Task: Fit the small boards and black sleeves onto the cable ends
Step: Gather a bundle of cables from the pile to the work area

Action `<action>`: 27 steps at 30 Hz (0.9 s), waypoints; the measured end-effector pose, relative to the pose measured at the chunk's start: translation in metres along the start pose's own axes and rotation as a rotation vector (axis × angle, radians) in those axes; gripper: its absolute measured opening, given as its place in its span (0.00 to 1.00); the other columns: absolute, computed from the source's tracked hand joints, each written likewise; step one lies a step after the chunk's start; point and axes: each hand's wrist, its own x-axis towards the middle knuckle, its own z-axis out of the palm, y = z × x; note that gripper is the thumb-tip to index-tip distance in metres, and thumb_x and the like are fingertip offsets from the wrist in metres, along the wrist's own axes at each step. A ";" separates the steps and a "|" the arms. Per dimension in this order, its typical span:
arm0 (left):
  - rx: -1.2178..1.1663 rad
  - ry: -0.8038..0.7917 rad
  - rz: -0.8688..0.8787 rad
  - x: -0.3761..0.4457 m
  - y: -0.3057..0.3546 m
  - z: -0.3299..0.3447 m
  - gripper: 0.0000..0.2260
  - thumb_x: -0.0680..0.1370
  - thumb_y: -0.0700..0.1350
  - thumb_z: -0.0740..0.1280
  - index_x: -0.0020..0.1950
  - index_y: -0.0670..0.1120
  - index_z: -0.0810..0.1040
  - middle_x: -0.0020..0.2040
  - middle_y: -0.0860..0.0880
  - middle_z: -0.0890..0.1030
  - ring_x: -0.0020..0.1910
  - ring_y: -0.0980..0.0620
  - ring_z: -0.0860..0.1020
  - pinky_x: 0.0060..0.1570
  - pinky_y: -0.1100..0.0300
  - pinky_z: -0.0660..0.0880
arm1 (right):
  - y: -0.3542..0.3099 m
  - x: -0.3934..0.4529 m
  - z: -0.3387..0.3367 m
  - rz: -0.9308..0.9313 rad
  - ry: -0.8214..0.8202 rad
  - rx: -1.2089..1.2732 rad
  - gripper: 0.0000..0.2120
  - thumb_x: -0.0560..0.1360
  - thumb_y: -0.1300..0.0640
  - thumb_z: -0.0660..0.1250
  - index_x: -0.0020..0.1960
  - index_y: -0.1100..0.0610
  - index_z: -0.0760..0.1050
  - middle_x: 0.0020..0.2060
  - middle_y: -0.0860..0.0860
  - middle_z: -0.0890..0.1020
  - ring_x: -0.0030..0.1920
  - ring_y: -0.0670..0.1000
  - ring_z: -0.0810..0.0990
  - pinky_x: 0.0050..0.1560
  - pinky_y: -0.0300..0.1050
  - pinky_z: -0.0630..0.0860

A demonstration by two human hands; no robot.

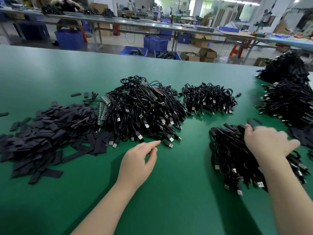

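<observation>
While sleeved cables (237, 150) pile lower right under the pressing, spread right hand (267, 143) | bare cables (144, 109) centre, much left | black sleeves (47, 129) left on bench (177, 192) | left hand (140, 160) loose, empty, reaching.

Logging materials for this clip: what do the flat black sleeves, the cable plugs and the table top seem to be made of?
Black sleeves: thin matte plastic, probably heat-shrink tubing; they lie flat and dull.
Cable plugs: shiny metal shells in black plastic housings.
Table top: green mat, likely rubber or vinyl; smooth with a soft sheen.
</observation>
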 end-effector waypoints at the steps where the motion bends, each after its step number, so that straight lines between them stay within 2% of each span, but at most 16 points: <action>1: 0.002 -0.006 -0.001 0.000 0.000 0.000 0.13 0.79 0.43 0.67 0.61 0.54 0.81 0.46 0.62 0.81 0.40 0.57 0.78 0.38 0.65 0.74 | 0.003 0.003 0.007 -0.003 -0.089 -0.049 0.27 0.82 0.40 0.46 0.65 0.55 0.75 0.61 0.58 0.79 0.62 0.60 0.74 0.61 0.55 0.65; 4: -0.004 -0.023 -0.019 0.000 -0.002 0.000 0.13 0.79 0.43 0.67 0.61 0.55 0.81 0.46 0.63 0.80 0.38 0.55 0.78 0.36 0.65 0.74 | 0.006 0.007 0.018 -0.033 -0.185 -0.084 0.29 0.82 0.37 0.45 0.67 0.56 0.71 0.60 0.57 0.78 0.60 0.59 0.76 0.55 0.52 0.68; 6: -0.008 -0.022 -0.039 0.000 -0.003 0.000 0.12 0.79 0.43 0.66 0.60 0.56 0.82 0.46 0.64 0.80 0.35 0.53 0.78 0.34 0.64 0.73 | 0.005 0.009 0.014 -0.027 -0.203 -0.073 0.29 0.81 0.37 0.46 0.68 0.56 0.70 0.62 0.58 0.77 0.63 0.60 0.74 0.60 0.54 0.67; 9: -0.028 -0.019 -0.068 0.000 -0.003 -0.001 0.12 0.79 0.43 0.66 0.59 0.57 0.82 0.45 0.62 0.81 0.34 0.52 0.76 0.34 0.62 0.72 | 0.002 0.009 0.010 -0.027 -0.135 -0.112 0.29 0.80 0.35 0.46 0.68 0.54 0.70 0.64 0.58 0.76 0.66 0.60 0.71 0.68 0.57 0.63; 12: -0.053 -0.027 -0.085 0.000 -0.003 -0.001 0.12 0.79 0.44 0.66 0.59 0.57 0.82 0.44 0.60 0.81 0.33 0.51 0.76 0.33 0.60 0.73 | -0.005 0.003 0.009 -0.032 -0.238 -0.158 0.32 0.80 0.34 0.46 0.73 0.53 0.65 0.70 0.57 0.72 0.70 0.60 0.68 0.69 0.58 0.62; 15: -0.050 -0.038 -0.079 0.001 -0.003 -0.002 0.12 0.79 0.44 0.65 0.59 0.57 0.82 0.45 0.59 0.81 0.31 0.50 0.74 0.32 0.59 0.73 | -0.012 0.001 0.003 -0.005 -0.314 -0.240 0.34 0.80 0.32 0.46 0.77 0.52 0.61 0.75 0.57 0.67 0.75 0.60 0.63 0.75 0.63 0.52; 17: -0.037 -0.031 -0.079 0.002 -0.003 -0.001 0.13 0.79 0.44 0.65 0.60 0.57 0.81 0.45 0.59 0.81 0.30 0.51 0.73 0.31 0.60 0.72 | -0.023 0.000 -0.007 -0.033 -0.251 -0.243 0.34 0.79 0.32 0.49 0.77 0.51 0.61 0.75 0.57 0.65 0.76 0.61 0.61 0.75 0.67 0.49; 20: -0.005 -0.012 -0.066 0.004 -0.003 -0.002 0.13 0.79 0.44 0.66 0.60 0.58 0.81 0.46 0.61 0.82 0.31 0.55 0.74 0.30 0.67 0.70 | -0.054 -0.008 -0.023 -0.232 -0.041 -0.085 0.30 0.79 0.35 0.56 0.74 0.52 0.64 0.71 0.58 0.71 0.71 0.61 0.69 0.72 0.65 0.58; 22: 0.033 0.009 -0.043 0.007 -0.004 -0.005 0.13 0.79 0.43 0.67 0.60 0.57 0.81 0.45 0.60 0.82 0.30 0.58 0.73 0.30 0.70 0.68 | -0.083 -0.015 -0.033 -0.390 0.023 0.068 0.30 0.78 0.37 0.59 0.75 0.51 0.64 0.70 0.58 0.73 0.67 0.62 0.73 0.68 0.61 0.66; 25: 0.124 0.042 -0.006 0.015 -0.009 -0.011 0.13 0.78 0.42 0.68 0.59 0.54 0.83 0.38 0.60 0.79 0.29 0.58 0.72 0.31 0.74 0.63 | -0.132 -0.018 -0.041 -0.583 0.002 0.259 0.27 0.78 0.40 0.62 0.74 0.49 0.67 0.66 0.56 0.77 0.62 0.61 0.78 0.59 0.57 0.75; 27: 0.130 0.036 -0.038 0.019 -0.013 -0.012 0.12 0.78 0.43 0.67 0.59 0.55 0.83 0.34 0.61 0.75 0.27 0.56 0.71 0.29 0.73 0.62 | -0.165 -0.017 -0.042 -0.660 -0.063 0.388 0.24 0.79 0.42 0.62 0.73 0.49 0.70 0.64 0.54 0.79 0.59 0.59 0.79 0.58 0.57 0.77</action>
